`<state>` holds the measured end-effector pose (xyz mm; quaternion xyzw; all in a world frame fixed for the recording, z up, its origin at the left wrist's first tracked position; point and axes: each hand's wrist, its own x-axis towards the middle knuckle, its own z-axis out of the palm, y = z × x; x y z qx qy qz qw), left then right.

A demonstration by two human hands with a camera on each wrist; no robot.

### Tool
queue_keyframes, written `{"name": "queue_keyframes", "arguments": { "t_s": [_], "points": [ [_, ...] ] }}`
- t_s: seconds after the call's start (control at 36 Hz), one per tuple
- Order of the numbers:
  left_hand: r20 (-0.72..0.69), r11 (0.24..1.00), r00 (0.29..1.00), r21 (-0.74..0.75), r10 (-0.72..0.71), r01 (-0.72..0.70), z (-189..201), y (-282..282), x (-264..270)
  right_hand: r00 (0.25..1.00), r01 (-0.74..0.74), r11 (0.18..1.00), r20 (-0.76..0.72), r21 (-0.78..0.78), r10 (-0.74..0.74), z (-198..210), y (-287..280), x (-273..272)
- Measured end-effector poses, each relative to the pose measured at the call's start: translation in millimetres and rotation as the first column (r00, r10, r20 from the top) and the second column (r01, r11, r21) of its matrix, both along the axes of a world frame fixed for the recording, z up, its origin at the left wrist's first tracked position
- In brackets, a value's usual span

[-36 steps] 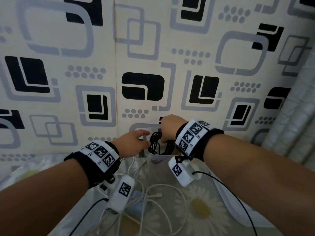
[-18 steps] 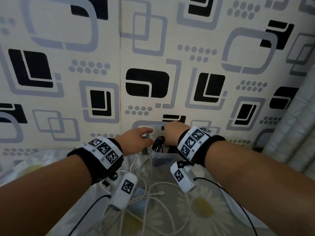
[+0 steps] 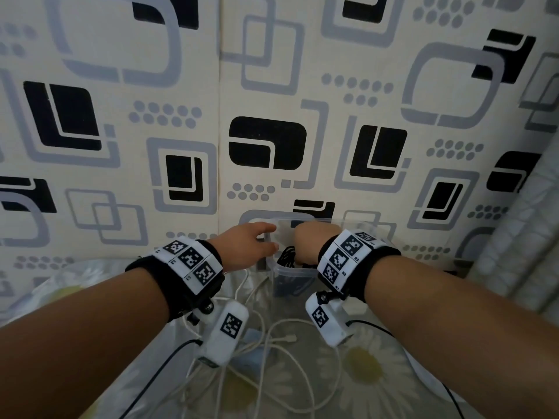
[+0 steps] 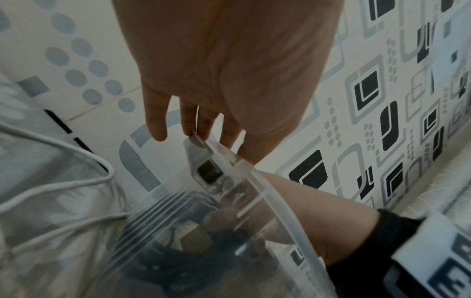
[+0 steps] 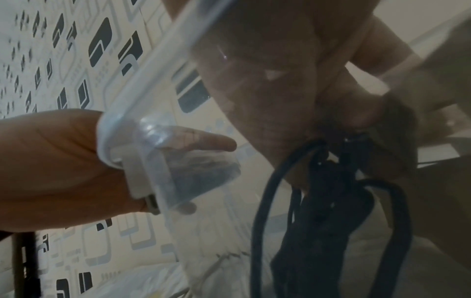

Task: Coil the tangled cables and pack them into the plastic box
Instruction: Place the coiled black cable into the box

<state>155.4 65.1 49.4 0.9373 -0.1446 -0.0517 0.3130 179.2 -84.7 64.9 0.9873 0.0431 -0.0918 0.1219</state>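
Observation:
A clear plastic box (image 3: 290, 272) stands on the table against the patterned wall. My left hand (image 3: 269, 237) pinches its left rim by the latch flap (image 4: 203, 157), thumb over the rim and fingers outside. My right hand (image 3: 311, 240) reaches down inside the box and grips a coiled black cable (image 3: 286, 257). In the right wrist view, seen through the box wall (image 5: 142, 104), the fingers (image 5: 344, 113) curl round the top of the black cable (image 5: 328, 211), whose loops hang down inside the box. Loose white cables (image 3: 287, 343) lie tangled on the table in front of the box.
A daisy-print plastic cloth (image 3: 363, 367) covers the table. The patterned wall (image 3: 272, 146) rises right behind the box. A pale curtain (image 3: 520, 237) hangs at the right. A white cable (image 4: 76, 181) loops on the cloth to the left of the box.
My right hand has lowered the black cable coil from above the rim down into the box. My left hand has moved onto the box's left rim.

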Motion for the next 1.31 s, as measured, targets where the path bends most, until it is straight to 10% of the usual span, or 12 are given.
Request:
{"name": "queue_keyframes", "arguments": {
  "t_s": [1.31],
  "points": [
    [0.000, 1.000, 1.000, -0.018, 0.011, -0.011, 3, 0, -6, 0.999, 0.036, 0.999, -0.003, 0.040, -0.035, 6, -15, 1]
  ]
}}
